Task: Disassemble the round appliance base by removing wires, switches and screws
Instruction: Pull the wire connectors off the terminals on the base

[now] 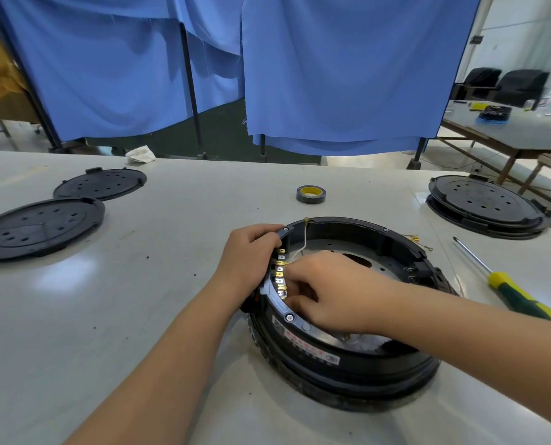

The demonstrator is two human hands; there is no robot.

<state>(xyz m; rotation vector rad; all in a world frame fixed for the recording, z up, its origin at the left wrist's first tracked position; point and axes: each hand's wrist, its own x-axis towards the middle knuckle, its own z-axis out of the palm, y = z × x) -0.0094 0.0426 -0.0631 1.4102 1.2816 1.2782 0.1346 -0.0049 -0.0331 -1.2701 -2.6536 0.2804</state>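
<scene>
Red print on the base's white label (306,345) is too blurred to read.

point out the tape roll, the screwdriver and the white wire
tape roll (311,194), head view, on its outer side wall
screwdriver (514,294), head view, on its yellow-green handle
white wire (305,241), head view, mid-length inside the base

Right hand (325,290) fingertips hidden inside base (348,374); label (306,345) print unreadable.
</scene>
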